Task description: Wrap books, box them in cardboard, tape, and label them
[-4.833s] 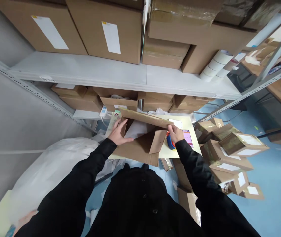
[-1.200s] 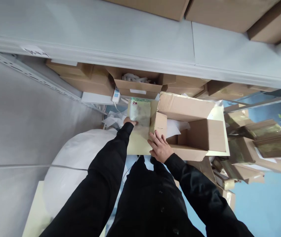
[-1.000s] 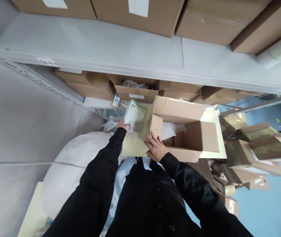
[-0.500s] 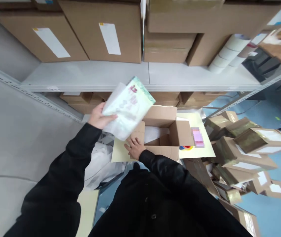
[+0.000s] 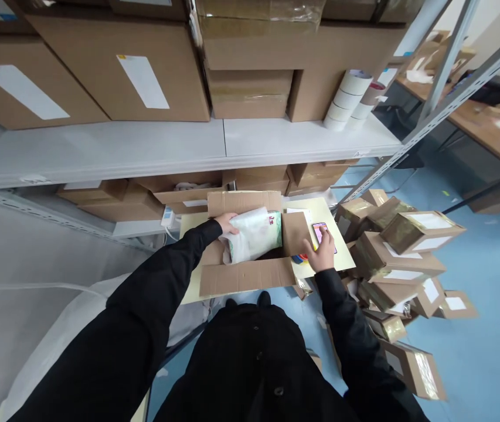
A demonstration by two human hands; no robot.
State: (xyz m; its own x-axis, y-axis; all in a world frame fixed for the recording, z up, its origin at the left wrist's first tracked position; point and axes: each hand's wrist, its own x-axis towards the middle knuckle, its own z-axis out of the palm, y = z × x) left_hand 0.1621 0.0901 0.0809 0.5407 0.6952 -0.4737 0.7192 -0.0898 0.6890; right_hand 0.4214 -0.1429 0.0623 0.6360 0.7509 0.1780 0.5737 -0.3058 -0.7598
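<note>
A flat, book-like packet [image 5: 256, 234] in thin white wrapping, with a green edge and red marks, lies partly inside an open cardboard box [image 5: 246, 278]. My left hand [image 5: 227, 223] grips the packet's left end, thumb on top. The box flaps are folded outwards. To the right of the box, my right hand [image 5: 321, 253] is held with its fingers apart, beside a phone [image 5: 319, 230] with a lit pink screen. The phone lies on a pale yellow board [image 5: 335, 249]. Partly hidden by the right hand and a flap is a blue, red and yellow round thing [image 5: 300, 258].
A grey metal shelf [image 5: 153, 146] crosses in front, loaded with large cartons [image 5: 113, 76] and stacked white rolls [image 5: 347, 97]. Taped cardboard boxes [image 5: 401, 252] are piled on the blue floor at the right. A brown table [image 5: 487, 126] stands farther back.
My left hand has brought the packet down from above the box into its opening. My right hand has moved from the left flap to beside the phone. The view has shifted right.
</note>
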